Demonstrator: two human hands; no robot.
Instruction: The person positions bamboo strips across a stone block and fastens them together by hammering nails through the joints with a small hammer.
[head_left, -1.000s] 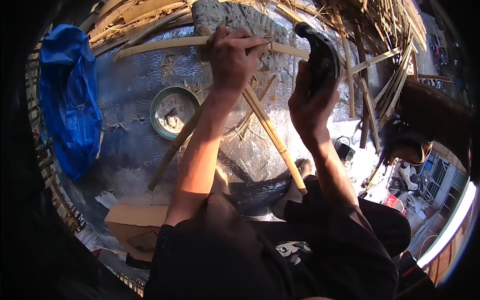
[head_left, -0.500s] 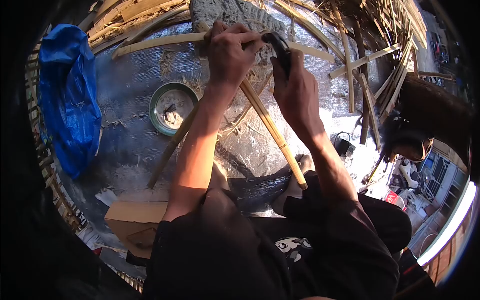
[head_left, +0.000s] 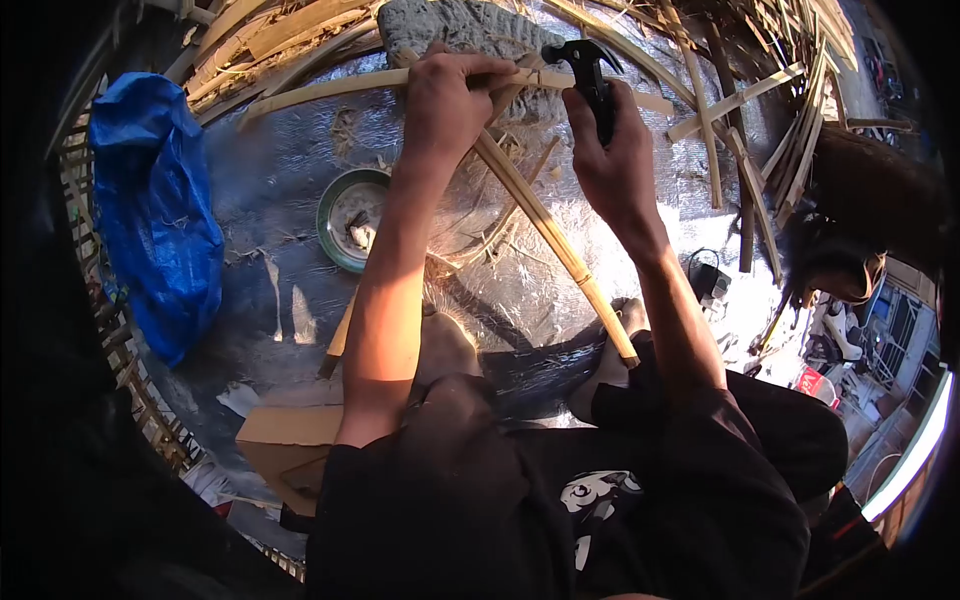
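Observation:
My left hand (head_left: 445,105) is closed on the bamboo pieces where they cross, over a rough grey stone block (head_left: 450,28). A thin bamboo strip (head_left: 335,88) runs sideways beneath this hand, and a thicker bamboo stick (head_left: 545,220) slants from it down to the right. Another stick's lower end shows beside my left forearm. In my right hand (head_left: 617,160) is a black claw hammer (head_left: 592,80), its head just above the strip, to the right of my left hand. Whether the hammer touches the strip I cannot tell.
A green-rimmed bowl (head_left: 325,225) with small items stands left of my left forearm. Farther left lies a blue plastic bag (head_left: 160,220). A cardboard box (head_left: 285,428) is at the lower left. Bamboo strips (head_left: 800,130) are piled at the upper right, near a dark log (head_left: 870,190).
The hammer rose from the strip's level half a second ago and now shows its claw and head sideways. My left hand stays on the crossing. The whole view has shifted slightly.

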